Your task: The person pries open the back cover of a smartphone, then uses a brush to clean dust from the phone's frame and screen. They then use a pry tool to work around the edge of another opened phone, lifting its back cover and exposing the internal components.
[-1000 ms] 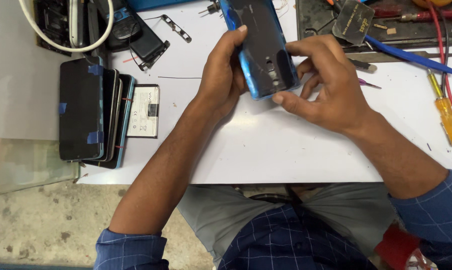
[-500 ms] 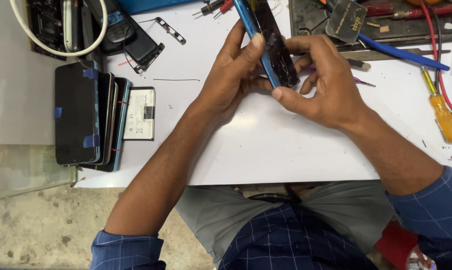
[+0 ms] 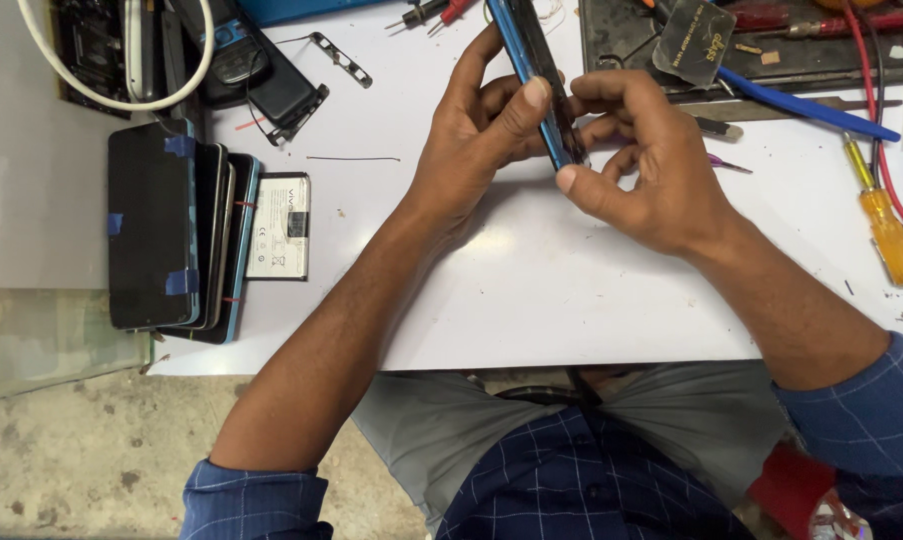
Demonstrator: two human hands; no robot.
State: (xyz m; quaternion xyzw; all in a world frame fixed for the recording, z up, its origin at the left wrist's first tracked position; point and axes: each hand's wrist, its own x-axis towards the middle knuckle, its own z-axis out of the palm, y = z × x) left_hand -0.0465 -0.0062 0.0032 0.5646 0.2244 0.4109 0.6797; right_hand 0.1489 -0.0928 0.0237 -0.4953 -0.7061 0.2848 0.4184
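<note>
Phone now turned edge-on, back cover no longer facing me, at 12 o'clock above table. Left hand grips one side, right hand pinches the lower edge; I read seam work.

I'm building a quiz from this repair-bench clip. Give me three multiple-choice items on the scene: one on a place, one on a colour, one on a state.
1. Where does the stack of phones lie?
A. On the person's left, on the white table
B. On the floor
C. Beside the screwdriver

2. What colour is the handle of the screwdriver at the right edge?
A. Green
B. Yellow-orange
C. Black

3. How is the blue-edged phone held?
A. Flat on the table, screen up
B. Turned on edge between both hands
C. Untouched

Answers:
1 A, the stack sits at the table's left end.
2 B, its translucent handle is yellow-orange.
3 B, the left hand and the right hand grip it with its thin side facing the camera.
</note>
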